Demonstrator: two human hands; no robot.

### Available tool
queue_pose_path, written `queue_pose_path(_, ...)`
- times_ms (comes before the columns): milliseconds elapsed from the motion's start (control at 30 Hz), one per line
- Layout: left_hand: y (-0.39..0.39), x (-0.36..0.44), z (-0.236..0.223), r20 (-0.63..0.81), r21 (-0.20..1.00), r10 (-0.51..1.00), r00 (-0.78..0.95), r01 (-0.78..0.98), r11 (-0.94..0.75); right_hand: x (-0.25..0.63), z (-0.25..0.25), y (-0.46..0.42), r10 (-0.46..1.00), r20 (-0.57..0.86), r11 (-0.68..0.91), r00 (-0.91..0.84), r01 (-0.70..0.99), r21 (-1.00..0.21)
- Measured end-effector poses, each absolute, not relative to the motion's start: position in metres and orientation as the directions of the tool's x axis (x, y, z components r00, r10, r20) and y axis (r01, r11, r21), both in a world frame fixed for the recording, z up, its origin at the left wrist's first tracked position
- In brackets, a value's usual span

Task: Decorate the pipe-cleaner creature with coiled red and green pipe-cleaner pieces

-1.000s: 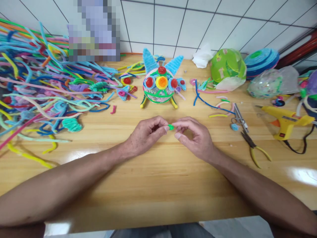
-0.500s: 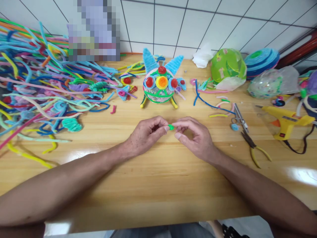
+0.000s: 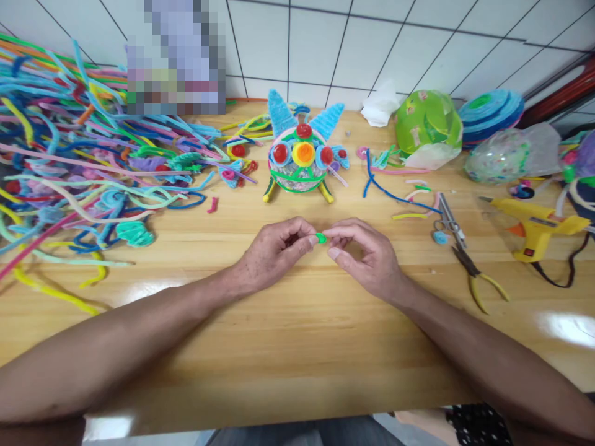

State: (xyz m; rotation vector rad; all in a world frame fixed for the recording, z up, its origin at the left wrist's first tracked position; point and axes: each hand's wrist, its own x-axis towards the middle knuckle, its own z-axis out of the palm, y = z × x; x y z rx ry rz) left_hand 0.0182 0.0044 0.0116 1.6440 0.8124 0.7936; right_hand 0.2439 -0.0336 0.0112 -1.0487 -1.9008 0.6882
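My left hand [image 3: 279, 253] pinches a small green coiled piece of pipe cleaner [image 3: 321, 238] between thumb and forefinger. On its other side, my right hand [image 3: 365, 255] has thumb and fingers apart, with the forefinger's tip at the coil's edge; I cannot tell whether it touches. Beyond the hands stands a round pipe-cleaner figure [image 3: 299, 179] with pointed blue ears, red discs on blue rims, an orange and yellow disc in the middle and yellow-tipped legs.
A big heap of coloured pipe cleaners [image 3: 111, 167] covers the left side. To the right lie scissors [image 3: 450, 218], yellow-handled pliers [image 3: 475, 272] and a yellow glue gun [image 3: 534, 224]. A green ball-shaped wrapper [image 3: 427, 127] and blue coiled discs [image 3: 493, 114] stand behind them.
Both hands and the green coil stay almost still. At the bottom edge, dark dotted cloth and part of a person's limb have come further into view.
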Motion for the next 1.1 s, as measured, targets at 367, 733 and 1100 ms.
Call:
queue_pose_path(367, 0.0043, 0.0188, 0.0137, 0.094, 0.974, 0.836, 0.541, 0.123, -0.189, 0.2436, 0.0128, -0.0337, 0.870, 0.405, 0.491, -0.283, 0.408, -0.769)
queue_pose_path(733, 0.0033, 0.0189, 0.0155, 0.095, 0.965, 0.831, 0.549, 0.155, -0.213, 0.2419, 0.0116, -0.0322, 0.898, 0.406, 0.438, -0.173, 0.451, -0.777)
queue_pose_path(1100, 0.0042, 0.0195, 0.0136, 0.121, 0.952, 0.824, 0.554, 0.169, -0.254, 0.2415, 0.0112, -0.0346, 0.904, 0.413, 0.421, -0.114, 0.411, -0.809)
